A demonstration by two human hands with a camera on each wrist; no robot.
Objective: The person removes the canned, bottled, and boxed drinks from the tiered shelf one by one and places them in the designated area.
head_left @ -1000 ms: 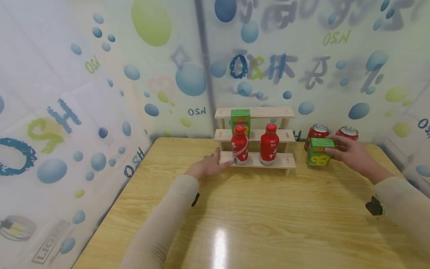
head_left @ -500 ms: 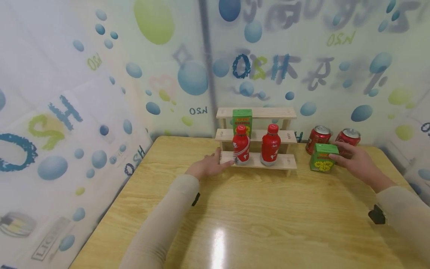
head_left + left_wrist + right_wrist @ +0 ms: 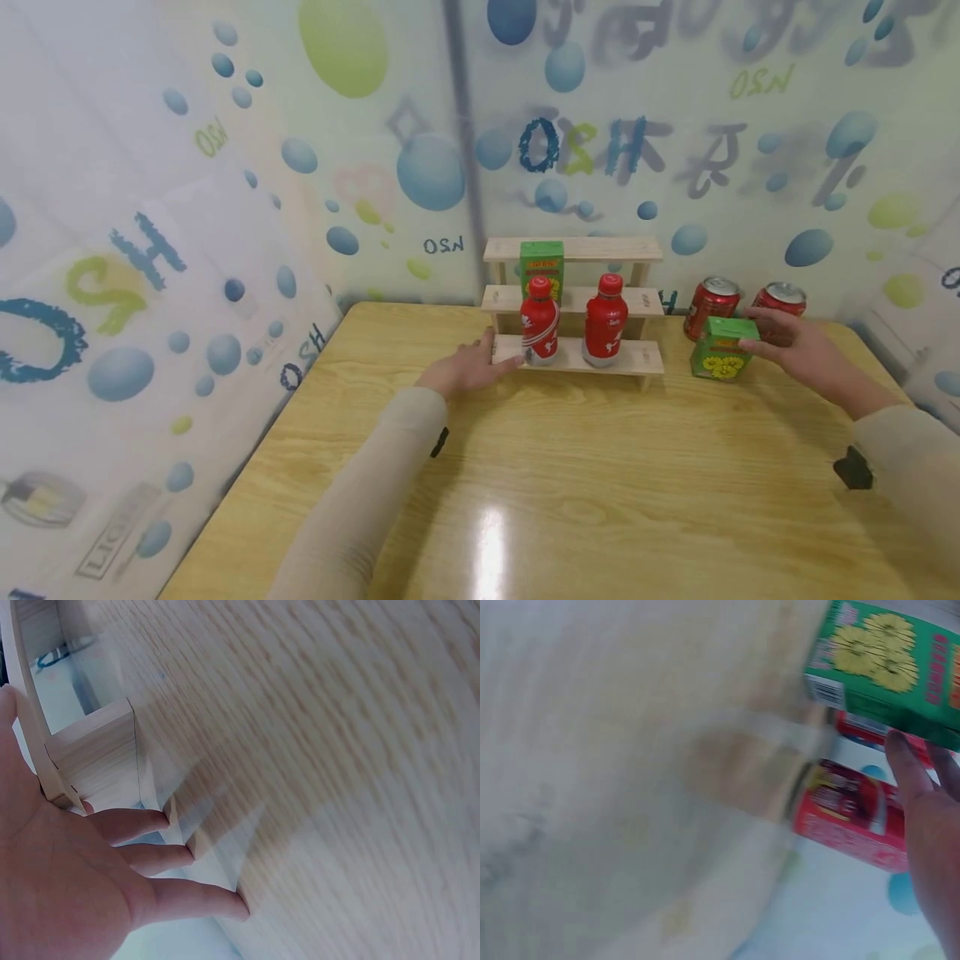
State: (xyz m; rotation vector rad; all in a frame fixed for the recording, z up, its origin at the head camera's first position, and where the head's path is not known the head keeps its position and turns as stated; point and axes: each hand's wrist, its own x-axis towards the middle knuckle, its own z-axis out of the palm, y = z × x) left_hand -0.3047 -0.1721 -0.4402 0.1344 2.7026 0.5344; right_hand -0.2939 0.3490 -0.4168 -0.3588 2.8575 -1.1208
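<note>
A three-step wooden shelf [image 3: 572,250] stands against the wall in the head view. My left hand [image 3: 468,367] rests at its lower left end, thumb along the front edge. In the left wrist view its fingers [image 3: 199,898] are straight, with tips on the tabletop. Two red bottles [image 3: 539,325] with red caps stand on the bottom step. One green box [image 3: 542,262] with yellow flowers stands behind them on the shelf. Right of the shelf, another green flowered box [image 3: 722,350] stands on the table. My right hand [image 3: 798,350] is at its right side, fingers extended, thumb near its edge.
Two red drink cans, a left can [image 3: 712,308] and a right can [image 3: 782,297], stand behind the right-hand box near the wall. The wooden table [image 3: 600,500] meets printed wall coverings [image 3: 375,167] at the back and sides.
The right-hand green box has come down and slightly right onto the table. My right hand has then shifted a little right while the box stays put. My left hand keeps its place.
</note>
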